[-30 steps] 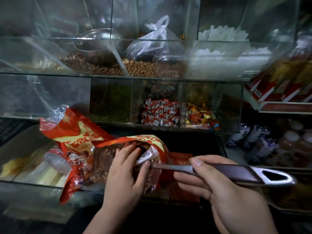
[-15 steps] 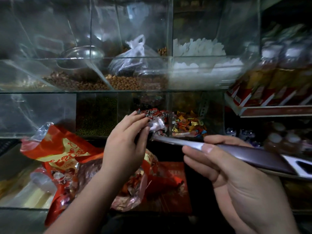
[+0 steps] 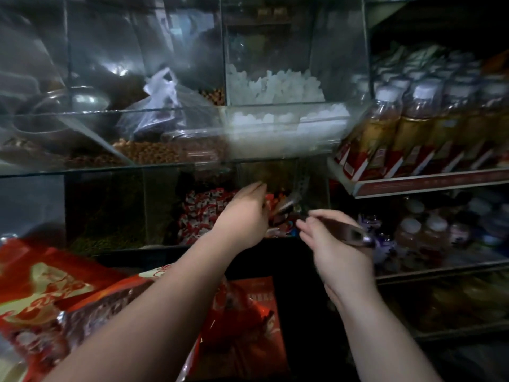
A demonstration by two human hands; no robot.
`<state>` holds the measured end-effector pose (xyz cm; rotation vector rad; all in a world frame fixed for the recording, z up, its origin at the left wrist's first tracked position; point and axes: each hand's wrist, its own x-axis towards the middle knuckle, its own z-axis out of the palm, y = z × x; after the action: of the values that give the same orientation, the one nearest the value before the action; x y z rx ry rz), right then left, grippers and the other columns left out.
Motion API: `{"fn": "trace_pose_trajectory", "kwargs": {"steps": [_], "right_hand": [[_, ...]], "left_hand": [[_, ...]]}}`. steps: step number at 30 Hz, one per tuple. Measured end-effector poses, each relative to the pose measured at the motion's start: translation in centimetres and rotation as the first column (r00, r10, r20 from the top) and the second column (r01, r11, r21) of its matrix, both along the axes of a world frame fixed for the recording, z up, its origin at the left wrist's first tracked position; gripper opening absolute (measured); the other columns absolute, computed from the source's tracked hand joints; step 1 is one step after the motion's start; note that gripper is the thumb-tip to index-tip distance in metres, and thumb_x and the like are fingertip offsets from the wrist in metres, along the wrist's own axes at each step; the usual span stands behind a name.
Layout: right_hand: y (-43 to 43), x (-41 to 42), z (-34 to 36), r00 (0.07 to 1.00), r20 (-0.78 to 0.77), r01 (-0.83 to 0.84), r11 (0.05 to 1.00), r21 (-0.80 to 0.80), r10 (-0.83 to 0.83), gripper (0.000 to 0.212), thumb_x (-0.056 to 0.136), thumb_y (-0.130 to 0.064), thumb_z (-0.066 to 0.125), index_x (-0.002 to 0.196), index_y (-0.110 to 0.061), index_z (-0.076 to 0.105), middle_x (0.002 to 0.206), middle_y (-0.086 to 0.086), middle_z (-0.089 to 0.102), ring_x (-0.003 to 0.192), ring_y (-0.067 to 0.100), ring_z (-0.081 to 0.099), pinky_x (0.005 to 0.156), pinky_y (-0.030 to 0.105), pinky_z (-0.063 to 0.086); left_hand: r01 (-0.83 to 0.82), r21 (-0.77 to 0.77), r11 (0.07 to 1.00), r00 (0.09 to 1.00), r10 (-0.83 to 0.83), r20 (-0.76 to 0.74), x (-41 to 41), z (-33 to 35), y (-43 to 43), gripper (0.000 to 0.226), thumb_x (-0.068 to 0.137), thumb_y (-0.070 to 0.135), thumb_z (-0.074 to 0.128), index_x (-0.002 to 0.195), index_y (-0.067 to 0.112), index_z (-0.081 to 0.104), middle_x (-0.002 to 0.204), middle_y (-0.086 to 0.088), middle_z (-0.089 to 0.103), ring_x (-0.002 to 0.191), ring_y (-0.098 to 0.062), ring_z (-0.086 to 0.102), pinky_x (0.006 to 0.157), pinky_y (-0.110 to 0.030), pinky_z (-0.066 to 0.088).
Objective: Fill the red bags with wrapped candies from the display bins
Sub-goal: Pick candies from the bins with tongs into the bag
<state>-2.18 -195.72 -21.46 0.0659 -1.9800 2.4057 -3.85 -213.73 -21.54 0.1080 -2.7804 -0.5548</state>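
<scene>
My left hand (image 3: 243,216) reaches into the lower glass bin of mixed-colour wrapped candies (image 3: 283,230), fingers curled down among them; whether it grips any is hidden. My right hand (image 3: 330,244) holds the dark handle of a metal scoop (image 3: 349,234), whose bowl points into the same bin. Left of that bin lies a pile of red-and-white wrapped candies (image 3: 203,213). Red bags (image 3: 49,293) partly filled with candies lie at the lower left under my left forearm, and another red bag (image 3: 248,312) lies flat at the bottom centre.
The upper glass shelf (image 3: 165,168) holds peanuts, a metal bowl (image 3: 63,111), a tied plastic bag (image 3: 162,106) and white sugar lumps (image 3: 272,86). Green beans (image 3: 107,216) fill a lower bin. Bottled drinks (image 3: 413,125) stand on shelves to the right.
Both hands have moved up and forward from the red bag to the mixed candy bin. The scoop went with my right hand, and the view tilted upward.
</scene>
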Motion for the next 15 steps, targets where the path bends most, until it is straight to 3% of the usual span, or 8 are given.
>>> {"fn": "trace_pose_trajectory", "kwargs": {"steps": [1, 2, 3, 4, 7, 9, 15], "right_hand": [[-0.6, -0.8, -0.5, 0.999, -0.039, -0.006, 0.992, 0.128, 0.011, 0.020, 0.094, -0.002, 0.068, 0.084, -0.017, 0.075, 0.086, 0.008, 0.079, 0.096, 0.025, 0.077, 0.094, 0.037, 0.060], [-1.0, -1.5, -0.8, 0.998, -0.067, 0.000, 0.970, 0.243, 0.017, 0.019, 0.093, -0.003, 0.069, 0.082, -0.018, 0.075, 0.084, 0.003, 0.077, 0.092, 0.019, 0.075, 0.090, 0.025, 0.058], [-1.1, -2.0, -0.9, 0.993, -0.111, 0.012, 0.933, 0.359, 0.030, 0.018, 0.092, -0.006, 0.070, 0.082, -0.020, 0.075, 0.082, -0.004, 0.076, 0.088, 0.014, 0.072, 0.081, 0.014, 0.054], [-1.1, -2.2, -0.8, 0.985, -0.153, 0.004, 0.888, 0.459, 0.074, 0.016, 0.092, -0.009, 0.070, 0.084, -0.022, 0.076, 0.083, -0.007, 0.075, 0.086, 0.010, 0.070, 0.076, 0.011, 0.050], [-0.9, -1.9, -0.4, 0.887, -0.368, 0.041, 0.746, 0.664, 0.279, 0.016, 0.090, -0.005, 0.068, 0.100, -0.012, 0.078, 0.097, 0.003, 0.076, 0.092, 0.018, 0.070, 0.085, 0.027, 0.054], [-0.5, -1.1, -0.2, 0.802, -0.496, 0.126, 0.718, 0.685, 0.333, 0.018, 0.088, 0.001, 0.068, 0.102, -0.005, 0.078, 0.102, 0.009, 0.075, 0.095, 0.023, 0.071, 0.089, 0.032, 0.055], [1.0, 2.8, 0.9, 0.713, -0.639, 0.208, 0.785, 0.584, 0.287, 0.012, 0.091, -0.003, 0.070, 0.100, -0.009, 0.076, 0.100, -0.001, 0.072, 0.092, 0.010, 0.070, 0.087, 0.016, 0.052]], "left_hand": [[-0.003, -0.002, 1.000, 1.000, 0.003, -0.012, 0.2, -0.3, -0.2, 0.056, 0.099, 0.016, 0.052, 0.151, 0.002, 0.036, 0.157, -0.016, 0.036, 0.147, -0.027, 0.028, 0.118, -0.023, 0.014], [0.000, 0.000, 1.000, 1.000, 0.000, -0.015, 0.4, -0.5, -0.3, 0.058, 0.099, 0.019, 0.054, 0.151, 0.004, 0.036, 0.158, -0.015, 0.035, 0.148, -0.026, 0.027, 0.117, -0.020, 0.012], [0.003, 0.009, 1.000, 1.000, -0.003, -0.008, 0.6, -0.6, -0.5, 0.059, 0.099, 0.023, 0.055, 0.152, 0.005, 0.036, 0.158, -0.013, 0.035, 0.148, -0.024, 0.025, 0.116, -0.020, 0.012], [0.004, 0.028, 1.000, 1.000, -0.004, 0.005, 0.7, -0.7, -0.7, 0.061, 0.099, 0.028, 0.055, 0.153, 0.007, 0.035, 0.159, -0.011, 0.033, 0.149, -0.023, 0.023, 0.117, -0.021, 0.012], [0.004, 0.087, 0.996, 0.999, -0.007, 0.033, 0.8, -0.6, -1.1, 0.062, 0.100, 0.037, 0.053, 0.154, 0.010, 0.034, 0.161, -0.008, 0.031, 0.150, -0.019, 0.021, 0.117, -0.022, 0.012], [0.005, 0.108, 0.994, 0.999, -0.009, 0.032, 0.9, -0.5, -1.0, 0.063, 0.101, 0.038, 0.052, 0.154, 0.010, 0.034, 0.161, -0.009, 0.031, 0.150, -0.020, 0.022, 0.118, -0.023, 0.013], [0.032, 0.176, 0.984, 0.999, -0.038, 0.033, 1.8, -0.3, 0.5, 0.061, 0.104, 0.042, 0.044, 0.154, 0.009, 0.033, 0.161, -0.011, 0.030, 0.150, -0.019, 0.021, 0.114, -0.017, 0.010]]}}
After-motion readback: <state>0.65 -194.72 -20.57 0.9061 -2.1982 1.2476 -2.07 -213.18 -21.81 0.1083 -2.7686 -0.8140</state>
